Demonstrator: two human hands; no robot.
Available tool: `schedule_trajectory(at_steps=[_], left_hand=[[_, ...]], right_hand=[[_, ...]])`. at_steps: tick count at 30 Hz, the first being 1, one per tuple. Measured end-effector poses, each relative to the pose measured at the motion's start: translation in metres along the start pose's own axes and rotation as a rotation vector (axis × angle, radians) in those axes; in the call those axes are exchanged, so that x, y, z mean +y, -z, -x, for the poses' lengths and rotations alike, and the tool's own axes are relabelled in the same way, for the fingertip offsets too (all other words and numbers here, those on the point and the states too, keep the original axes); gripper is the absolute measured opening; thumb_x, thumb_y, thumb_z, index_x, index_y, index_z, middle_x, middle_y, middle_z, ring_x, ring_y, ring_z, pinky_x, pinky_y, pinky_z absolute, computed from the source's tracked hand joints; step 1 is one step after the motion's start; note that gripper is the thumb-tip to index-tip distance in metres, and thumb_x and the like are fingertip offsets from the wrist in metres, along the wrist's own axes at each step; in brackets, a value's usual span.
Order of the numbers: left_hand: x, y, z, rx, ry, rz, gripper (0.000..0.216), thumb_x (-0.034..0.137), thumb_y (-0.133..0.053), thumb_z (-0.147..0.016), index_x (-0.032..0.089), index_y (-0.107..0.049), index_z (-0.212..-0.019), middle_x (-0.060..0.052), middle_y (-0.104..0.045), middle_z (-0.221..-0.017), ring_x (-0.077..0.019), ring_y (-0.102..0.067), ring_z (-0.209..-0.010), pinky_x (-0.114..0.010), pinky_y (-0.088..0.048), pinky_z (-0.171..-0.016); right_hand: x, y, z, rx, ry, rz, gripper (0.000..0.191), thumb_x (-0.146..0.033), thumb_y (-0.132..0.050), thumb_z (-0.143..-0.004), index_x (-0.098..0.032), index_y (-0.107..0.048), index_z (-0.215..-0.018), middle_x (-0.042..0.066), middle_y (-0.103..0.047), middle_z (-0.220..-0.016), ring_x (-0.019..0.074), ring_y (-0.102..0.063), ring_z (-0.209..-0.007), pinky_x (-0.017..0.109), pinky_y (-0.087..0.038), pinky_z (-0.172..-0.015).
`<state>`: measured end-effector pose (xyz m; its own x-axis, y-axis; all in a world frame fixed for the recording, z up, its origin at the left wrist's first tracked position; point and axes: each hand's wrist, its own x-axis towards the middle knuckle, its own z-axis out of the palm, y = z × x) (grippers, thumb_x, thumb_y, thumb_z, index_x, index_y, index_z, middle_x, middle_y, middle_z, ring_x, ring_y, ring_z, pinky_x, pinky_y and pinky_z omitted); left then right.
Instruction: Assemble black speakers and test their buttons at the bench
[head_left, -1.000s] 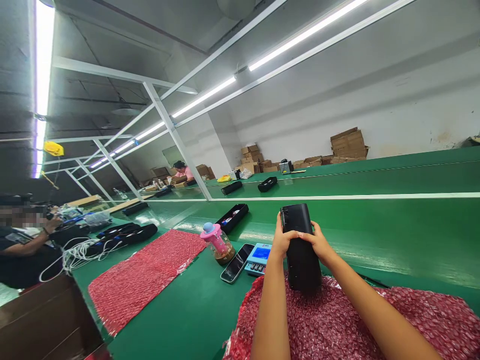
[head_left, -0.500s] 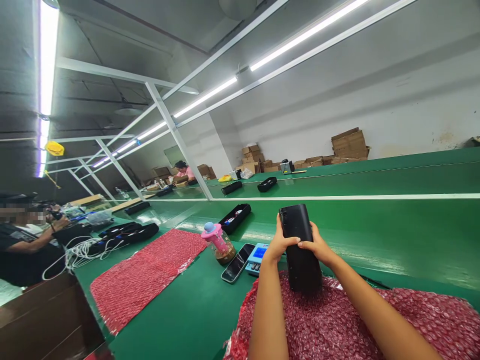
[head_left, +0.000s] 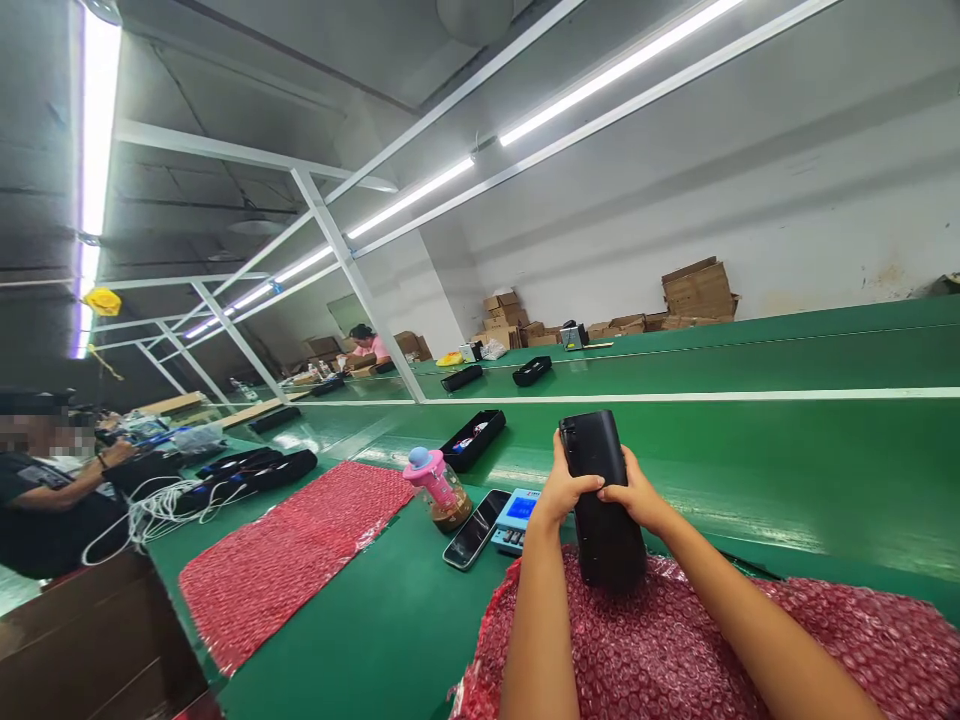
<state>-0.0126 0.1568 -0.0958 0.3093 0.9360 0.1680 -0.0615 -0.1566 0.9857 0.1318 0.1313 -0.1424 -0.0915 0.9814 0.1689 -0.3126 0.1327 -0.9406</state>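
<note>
A long black plastic casing (head_left: 606,540) stands tilted upright on red bubble wrap (head_left: 660,650) in front of me. My left hand (head_left: 556,488) is wrapped round its left side, and my right hand (head_left: 637,492) grips the right side. Both thumbs press on its near face, almost touching. The casing's far side and most of the fingers behind it are hidden. Beside my left hand lie a light-blue device with a lit display (head_left: 519,515) and a phone (head_left: 477,530).
A drink bottle with a pink top (head_left: 437,488) stands left of the phone. Behind it sits an open black casing with parts inside (head_left: 474,438). A second bubble-wrap sheet (head_left: 300,550) lies left. A co-worker (head_left: 52,490) sits at far left near white cables (head_left: 161,510).
The casing and both hands stay almost in place, with the same grip. The co-worker at far left has shifted their arms slightly.
</note>
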Motion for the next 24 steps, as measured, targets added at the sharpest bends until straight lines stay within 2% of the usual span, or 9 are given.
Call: schedule_trajectory(at_steps=[3, 6, 9, 12, 18, 24], left_hand=[[0.001, 0.000, 0.002, -0.010, -0.002, 0.004, 0.127, 0.018, -0.078, -0.050, 0.019, 0.001, -0.150, -0.014, -0.048, -0.136, -0.0292, -0.051, -0.121, -0.042, -0.037, -0.107], [0.003, 0.000, 0.004, -0.030, -0.010, 0.016, 0.128, 0.019, -0.079, -0.052, 0.020, 0.003, -0.150, -0.013, -0.048, -0.136, -0.0288, -0.051, -0.120, -0.042, -0.037, -0.107], [0.003, 0.000, 0.005, -0.059, -0.021, 0.033, 0.127, 0.020, -0.080, -0.052, 0.022, 0.001, -0.150, -0.013, -0.050, -0.134, -0.0294, -0.054, -0.116, -0.044, -0.040, -0.104], [0.003, 0.001, 0.005, -0.063, -0.037, 0.044, 0.127, 0.020, -0.080, -0.052, 0.023, 0.000, -0.149, -0.013, -0.050, -0.132, -0.0290, -0.054, -0.115, -0.044, -0.040, -0.103], [0.002, 0.005, 0.005, -0.071, -0.037, 0.068, 0.126, 0.017, -0.079, -0.053, 0.025, 0.001, -0.150, -0.011, -0.053, -0.129, -0.0281, -0.055, -0.112, -0.043, -0.042, -0.101], [-0.003, 0.018, 0.011, -0.113, -0.053, 0.118, 0.126, 0.023, -0.080, -0.054, 0.024, 0.001, -0.150, -0.013, -0.050, -0.134, -0.0297, -0.053, -0.118, -0.044, -0.039, -0.104]], right_hand=[[-0.003, -0.001, 0.003, -0.013, -0.004, 0.023, 0.102, -0.034, -0.074, -0.058, -0.019, -0.014, -0.139, 0.013, -0.051, -0.122, 0.0254, -0.060, -0.093, 0.042, -0.050, -0.083], [-0.006, 0.001, 0.005, -0.036, 0.015, 0.066, 0.103, -0.037, -0.074, -0.056, -0.019, -0.015, -0.138, 0.014, -0.049, -0.124, 0.0277, -0.057, -0.101, 0.044, -0.048, -0.089], [-0.009, 0.004, 0.006, -0.064, 0.041, 0.125, 0.110, -0.033, -0.078, -0.050, -0.016, -0.014, -0.138, 0.016, -0.046, -0.129, 0.0307, -0.052, -0.112, 0.045, -0.044, -0.095], [-0.011, 0.006, 0.007, -0.089, 0.046, 0.170, 0.117, -0.030, -0.080, -0.046, -0.013, -0.010, -0.140, 0.019, -0.043, -0.131, 0.0321, -0.051, -0.114, 0.046, -0.044, -0.096], [-0.013, 0.002, 0.010, -0.093, 0.072, 0.241, 0.109, -0.031, -0.077, -0.053, -0.015, -0.015, -0.141, 0.015, -0.046, -0.128, 0.0304, -0.051, -0.112, 0.046, -0.045, -0.097], [-0.005, -0.001, 0.008, -0.048, 0.109, 0.303, 0.115, -0.032, -0.086, -0.050, -0.022, -0.022, -0.145, 0.013, -0.040, -0.137, 0.0329, -0.039, -0.127, 0.051, -0.028, -0.111]])
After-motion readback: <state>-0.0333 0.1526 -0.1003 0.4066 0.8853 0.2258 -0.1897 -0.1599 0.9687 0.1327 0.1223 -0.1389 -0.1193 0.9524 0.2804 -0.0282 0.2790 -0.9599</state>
